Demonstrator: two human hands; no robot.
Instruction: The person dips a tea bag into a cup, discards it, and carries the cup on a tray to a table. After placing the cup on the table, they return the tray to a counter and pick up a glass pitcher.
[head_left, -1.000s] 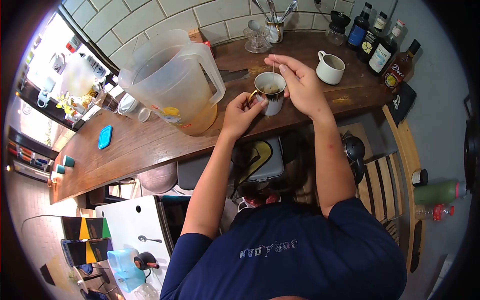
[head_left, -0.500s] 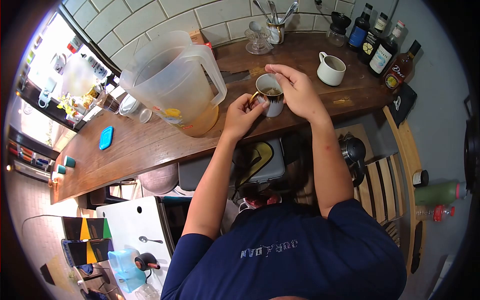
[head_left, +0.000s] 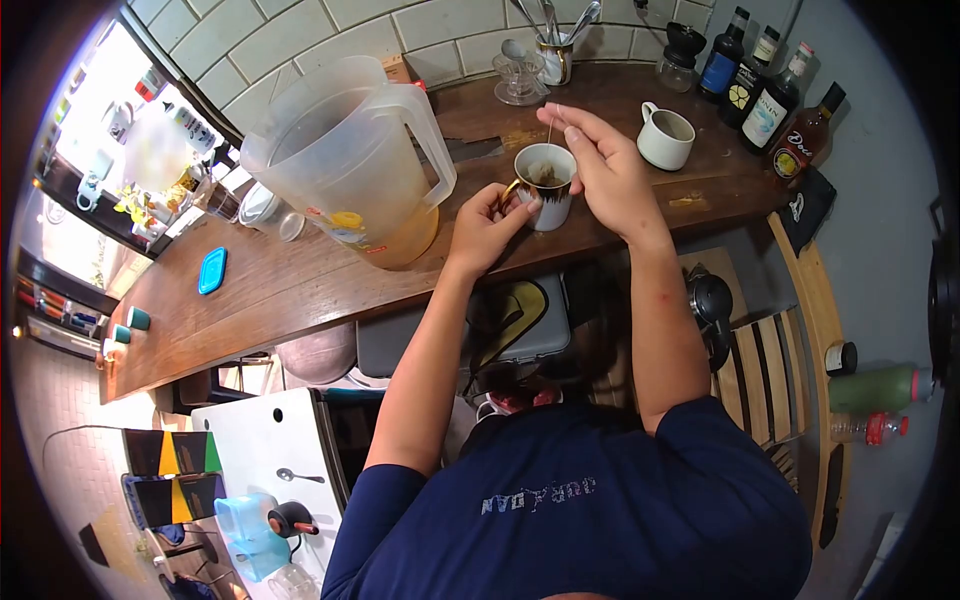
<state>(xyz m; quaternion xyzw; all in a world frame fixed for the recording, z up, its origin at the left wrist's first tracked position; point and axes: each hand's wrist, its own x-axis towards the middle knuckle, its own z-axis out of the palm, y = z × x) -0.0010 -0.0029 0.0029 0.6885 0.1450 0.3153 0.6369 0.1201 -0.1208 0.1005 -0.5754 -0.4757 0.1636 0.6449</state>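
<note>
A white mug [head_left: 550, 214] with a gold-and-dark band stands at the front edge of the wooden counter. My left hand [head_left: 484, 232] is closed around its gold handle. Inside the mug a tea bag [head_left: 545, 174] shows near the rim, its thin string running up to my right hand [head_left: 615, 178]. The fingers of that hand are pinched on the string, above and to the right of the mug. Left of the mug stands a large translucent pitcher [head_left: 350, 170] with some amber liquid at its bottom.
A white cup [head_left: 664, 150] stands right of my hands, with several bottles [head_left: 765, 110] behind it by the wall. A glass dripper [head_left: 520, 80] and a cup of spoons [head_left: 554, 62] are at the back. A blue lid [head_left: 212, 270] lies far left on the counter [head_left: 280, 310].
My right hand has shifted slightly up and to the right, away from the mug's rim. The string and tea bag now show more plainly. My left hand stays on the handle.
</note>
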